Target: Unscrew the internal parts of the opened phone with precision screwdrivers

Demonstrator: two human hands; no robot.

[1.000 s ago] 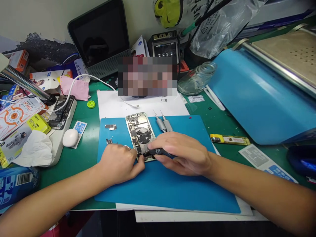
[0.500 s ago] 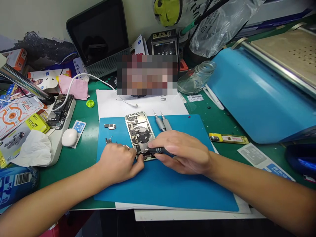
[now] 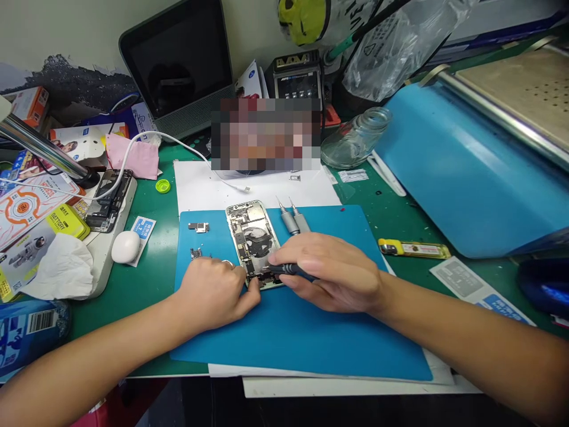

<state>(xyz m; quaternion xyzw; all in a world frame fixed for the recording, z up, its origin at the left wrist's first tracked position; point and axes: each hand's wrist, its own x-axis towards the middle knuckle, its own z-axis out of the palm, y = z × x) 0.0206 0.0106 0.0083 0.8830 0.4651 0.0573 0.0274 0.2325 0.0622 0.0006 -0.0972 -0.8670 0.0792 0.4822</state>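
An opened phone point(image 3: 258, 243) lies on the blue mat point(image 3: 306, 347), its inner boards and a round dark coil showing. My left hand point(image 3: 216, 290) is curled at the phone's lower left edge, thumb and finger holding it there. In my right hand point(image 3: 331, 273) is a dark-handled screwdriver point(image 3: 288, 270), held nearly flat, its thin metal tip over the phone's lower part. My fingers hide the phone's lower right corner. Two grey screwdrivers point(image 3: 294, 218) lie beyond my right hand. Left of the phone are a small metal-and-black part point(image 3: 198, 227) and another small part point(image 3: 195, 253).
White paper point(image 3: 195, 184) lies under the mat, with a white cable point(image 3: 178, 141) across it. A glass jar point(image 3: 355, 139) lies on its side at the back. To the right are a yellow cutter point(image 3: 413, 249) and a blue machine point(image 3: 466, 178). A white earbud case point(image 3: 125, 247) sits left.
Almost nothing differs. The view has shifted very slightly, and both hands keep their places at the phone.
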